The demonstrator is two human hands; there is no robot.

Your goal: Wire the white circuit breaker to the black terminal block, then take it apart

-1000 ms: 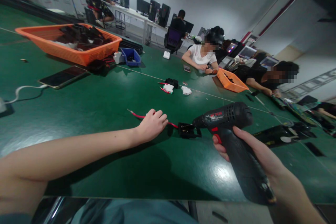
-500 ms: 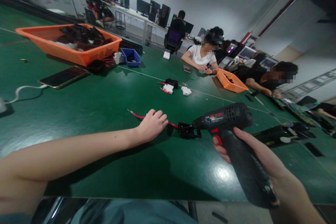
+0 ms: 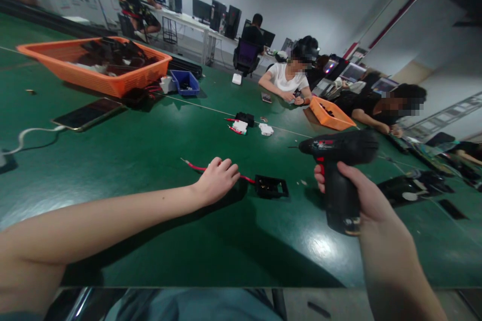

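Observation:
My left hand (image 3: 218, 180) is closed around a red cable (image 3: 196, 166), whose bare tip sticks out to the left. The cable's other end runs into a small black plastic housing (image 3: 270, 187) with brass-coloured metal parts inside, lying on the green table. My right hand (image 3: 361, 195) grips a black cordless drill (image 3: 341, 160) by its handle, a finger by the red trigger. Its thin bit points left, raised above and to the right of the housing and apart from it.
An orange basket (image 3: 124, 84) of black parts, a blue bin (image 3: 185, 83) and a phone (image 3: 88, 113) on a white cable lie left. White connector pieces (image 3: 239, 127) sit ahead. Across the table are two seated people and another orange basket (image 3: 331, 113). Black equipment (image 3: 406, 188) lies right.
My right hand has lifted the drill up and to the right, so its bit has left the black housing. My left hand stays on the red cable.

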